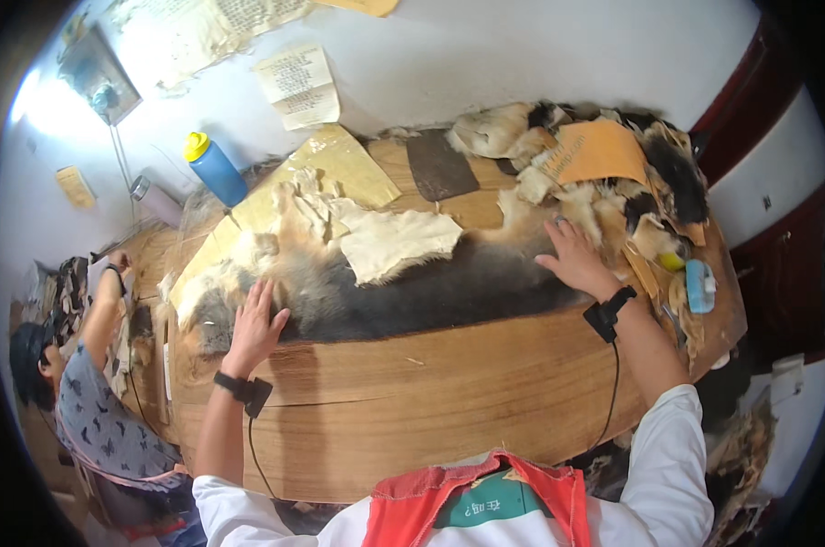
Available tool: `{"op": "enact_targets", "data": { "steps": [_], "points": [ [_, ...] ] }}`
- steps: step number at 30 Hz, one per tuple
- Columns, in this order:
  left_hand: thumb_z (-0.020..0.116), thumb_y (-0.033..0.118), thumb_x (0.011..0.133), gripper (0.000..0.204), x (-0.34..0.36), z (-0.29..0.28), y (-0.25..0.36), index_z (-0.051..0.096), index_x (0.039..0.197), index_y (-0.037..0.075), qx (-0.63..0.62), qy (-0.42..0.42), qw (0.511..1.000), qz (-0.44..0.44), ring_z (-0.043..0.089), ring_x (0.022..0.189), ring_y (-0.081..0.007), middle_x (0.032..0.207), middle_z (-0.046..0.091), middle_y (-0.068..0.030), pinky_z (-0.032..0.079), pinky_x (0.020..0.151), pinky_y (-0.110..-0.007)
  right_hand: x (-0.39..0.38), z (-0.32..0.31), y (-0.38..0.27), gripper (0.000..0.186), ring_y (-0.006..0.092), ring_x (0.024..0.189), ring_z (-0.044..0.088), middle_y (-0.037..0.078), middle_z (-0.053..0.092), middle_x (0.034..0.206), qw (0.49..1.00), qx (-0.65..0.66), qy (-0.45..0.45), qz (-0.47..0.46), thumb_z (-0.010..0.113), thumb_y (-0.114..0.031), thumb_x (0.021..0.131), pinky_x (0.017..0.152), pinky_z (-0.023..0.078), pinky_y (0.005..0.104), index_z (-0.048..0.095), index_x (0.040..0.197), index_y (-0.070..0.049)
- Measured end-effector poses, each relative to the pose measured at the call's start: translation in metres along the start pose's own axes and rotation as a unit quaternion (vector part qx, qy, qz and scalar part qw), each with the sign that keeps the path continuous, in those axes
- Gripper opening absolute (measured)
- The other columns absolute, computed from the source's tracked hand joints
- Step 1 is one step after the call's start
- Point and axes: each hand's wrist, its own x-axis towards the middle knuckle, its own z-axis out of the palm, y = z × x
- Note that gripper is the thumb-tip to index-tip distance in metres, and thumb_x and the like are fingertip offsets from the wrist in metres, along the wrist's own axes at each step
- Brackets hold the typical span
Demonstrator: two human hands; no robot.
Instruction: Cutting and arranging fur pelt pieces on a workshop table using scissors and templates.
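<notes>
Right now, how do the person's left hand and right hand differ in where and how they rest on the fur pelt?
The left hand lies flat on the grey-and-pale end of the dark fur pelt, near the table edge; the right hand lies on the opposite end, beside the pile of pale fur scraps. The left hand's fingers point straight away from the person; the right hand's fingers point up and to the left. Both are open, palm down, and each wrist wears a black band with a cable.

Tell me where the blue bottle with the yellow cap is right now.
In the head view the blue bottle stands at the table's far left corner, by the white wall, beside a grey flask and beyond the left hand resting on the fur pelt.
</notes>
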Motion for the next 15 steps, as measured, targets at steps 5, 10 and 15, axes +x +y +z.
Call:
{"op": "enact_targets", "data": {
  "steps": [5,10,15],
  "points": [
    [0.062,0.025,0.09,0.051,0.056,-0.019,0.001,0.049,0.134,0.001,-0.089,0.103,0.991,0.017,0.058,0.109,-0.0395,0.122,0.059,-0.0227,0.047,0.091,-0.044,0.048,-0.021,0.015,0.043,0.0368,0.112,0.055,0.02,0.056,0.119,0.998,-0.005,0.059,-0.031,0.062,-0.023,0.088,0.093,0.047,0.0449,0.052,0.125,-0.003],
    [0.064,0.021,0.089,0.042,0.106,0.008,-0.004,0.058,0.126,0.001,-0.04,0.21,0.977,-0.005,0.062,0.102,-0.037,0.112,0.064,-0.0225,0.05,0.086,-0.041,0.087,0.007,0.024,0.045,0.0355,0.106,0.059,0.019,0.06,0.111,0.996,-0.08,0.034,-0.025,0.064,-0.017,0.085,0.087,0.05,0.0441,0.051,0.126,-0.005],
    [0.068,0.016,0.082,0.018,0.13,0.012,0.019,0.061,0.089,0.002,-0.055,0.235,0.97,0.005,0.061,0.089,-0.036,0.095,0.064,-0.0173,0.048,0.077,-0.044,0.103,0.011,0.044,0.029,0.0356,0.093,0.062,0.018,0.063,0.096,0.992,-0.086,0.091,-0.003,0.063,-0.016,0.084,0.078,0.051,0.0436,0.061,0.111,-0.005]
  ]
}}
